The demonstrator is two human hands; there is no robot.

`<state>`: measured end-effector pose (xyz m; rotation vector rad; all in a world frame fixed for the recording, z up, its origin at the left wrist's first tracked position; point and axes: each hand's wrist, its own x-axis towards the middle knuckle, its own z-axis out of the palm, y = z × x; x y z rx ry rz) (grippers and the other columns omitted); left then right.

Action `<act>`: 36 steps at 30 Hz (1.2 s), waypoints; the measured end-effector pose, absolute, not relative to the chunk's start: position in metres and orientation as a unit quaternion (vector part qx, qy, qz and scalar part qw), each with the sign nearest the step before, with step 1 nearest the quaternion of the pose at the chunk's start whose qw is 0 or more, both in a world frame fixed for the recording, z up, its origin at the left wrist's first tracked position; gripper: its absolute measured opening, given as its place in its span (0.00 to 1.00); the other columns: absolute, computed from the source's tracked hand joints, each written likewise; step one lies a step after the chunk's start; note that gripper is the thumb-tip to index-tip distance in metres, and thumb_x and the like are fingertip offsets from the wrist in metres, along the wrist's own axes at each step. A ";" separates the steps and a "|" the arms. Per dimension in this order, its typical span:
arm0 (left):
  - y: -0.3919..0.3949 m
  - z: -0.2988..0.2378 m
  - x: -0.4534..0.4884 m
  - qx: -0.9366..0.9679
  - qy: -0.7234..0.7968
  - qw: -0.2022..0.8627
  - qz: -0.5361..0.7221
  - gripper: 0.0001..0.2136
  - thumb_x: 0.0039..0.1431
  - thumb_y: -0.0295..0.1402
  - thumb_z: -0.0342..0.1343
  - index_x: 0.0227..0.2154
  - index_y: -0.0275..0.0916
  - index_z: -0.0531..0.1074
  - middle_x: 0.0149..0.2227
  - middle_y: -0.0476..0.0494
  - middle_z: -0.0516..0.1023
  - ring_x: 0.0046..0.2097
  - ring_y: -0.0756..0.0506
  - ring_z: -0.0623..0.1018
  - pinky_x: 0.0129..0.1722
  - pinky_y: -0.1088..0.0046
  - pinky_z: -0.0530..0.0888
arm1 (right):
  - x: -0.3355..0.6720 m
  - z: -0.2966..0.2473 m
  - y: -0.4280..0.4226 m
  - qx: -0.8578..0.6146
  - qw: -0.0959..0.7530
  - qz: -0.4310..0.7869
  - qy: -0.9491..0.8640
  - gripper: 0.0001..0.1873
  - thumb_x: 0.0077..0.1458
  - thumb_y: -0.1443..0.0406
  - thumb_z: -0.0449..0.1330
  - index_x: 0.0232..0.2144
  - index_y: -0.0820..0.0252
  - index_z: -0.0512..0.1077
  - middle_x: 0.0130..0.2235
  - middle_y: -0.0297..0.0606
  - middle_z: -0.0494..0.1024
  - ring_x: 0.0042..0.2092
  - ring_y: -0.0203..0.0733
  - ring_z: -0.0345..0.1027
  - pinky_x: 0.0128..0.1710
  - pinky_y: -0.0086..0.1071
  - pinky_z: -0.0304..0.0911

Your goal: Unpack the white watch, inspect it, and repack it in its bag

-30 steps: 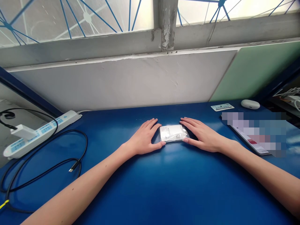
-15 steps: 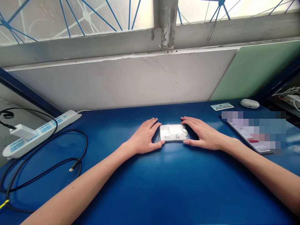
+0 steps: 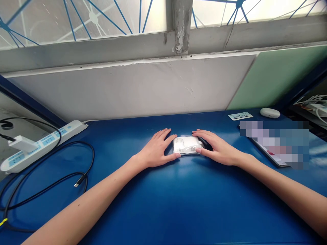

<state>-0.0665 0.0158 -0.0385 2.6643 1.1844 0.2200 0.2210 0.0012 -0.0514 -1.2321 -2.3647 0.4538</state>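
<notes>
A small flat packet (image 3: 187,144) in clear plastic, with a white printed label, lies on the blue table between my two hands. My left hand (image 3: 158,149) rests at its left side, fingers stretched out and thumb at the near left corner. From the right, my right hand (image 3: 219,147) reaches over the packet's right end, thumb across its near right part and fingers extended past the far edge. A gap shows between the right thumb and fingers. Whether the right hand presses on the packet cannot be made out.
At left lie a white power strip (image 3: 68,131) with a plugged-in charger (image 3: 24,144) and a looped black cable (image 3: 93,160). To the right are a phone (image 3: 270,153), partly blurred out, a white card (image 3: 240,116) and a white earbud case (image 3: 270,113). A pale wall panel (image 3: 127,92) stands behind.
My right hand has moved left, its thumb and fingers now over the packet's right end instead of beside it. My left hand stays about where it was.
</notes>
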 end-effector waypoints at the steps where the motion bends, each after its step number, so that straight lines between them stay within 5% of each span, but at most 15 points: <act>1: 0.016 -0.039 -0.066 0.906 0.403 0.106 0.078 0.37 0.62 0.59 0.48 0.66 0.38 0.60 0.70 0.30 0.52 0.71 0.31 0.51 0.67 0.48 0.55 | 0.218 -0.052 0.000 -0.452 0.220 0.159 -0.850 0.30 0.61 0.49 0.56 0.58 0.60 0.67 0.61 0.52 0.71 0.64 0.59 0.61 0.62 0.55 0.60; 18: 0.015 -0.035 -0.061 0.872 0.447 0.180 0.081 0.32 0.61 0.57 0.52 0.64 0.47 0.63 0.71 0.38 0.52 0.72 0.33 0.50 0.68 0.47 0.52 | 0.214 -0.054 -0.004 -0.460 0.154 0.072 -0.871 0.27 0.68 0.62 0.42 0.62 0.72 0.62 0.58 0.59 0.73 0.59 0.59 0.69 0.56 0.53 0.68; 24: 0.013 -0.037 -0.059 0.861 0.461 0.182 0.110 0.32 0.59 0.55 0.56 0.62 0.47 0.65 0.70 0.37 0.54 0.71 0.31 0.52 0.67 0.44 0.55 | 0.213 -0.051 -0.003 -0.442 0.165 0.076 -0.878 0.25 0.65 0.66 0.44 0.61 0.60 0.65 0.55 0.51 0.77 0.54 0.60 0.73 0.53 0.56 0.69; 36: 0.012 -0.036 -0.059 0.869 0.456 0.170 0.092 0.30 0.61 0.53 0.55 0.63 0.46 0.65 0.71 0.35 0.53 0.71 0.32 0.51 0.67 0.44 0.54 | 0.218 -0.052 0.001 -0.453 0.201 0.148 -0.856 0.24 0.65 0.67 0.46 0.60 0.57 0.68 0.58 0.44 0.76 0.58 0.54 0.71 0.55 0.51 0.69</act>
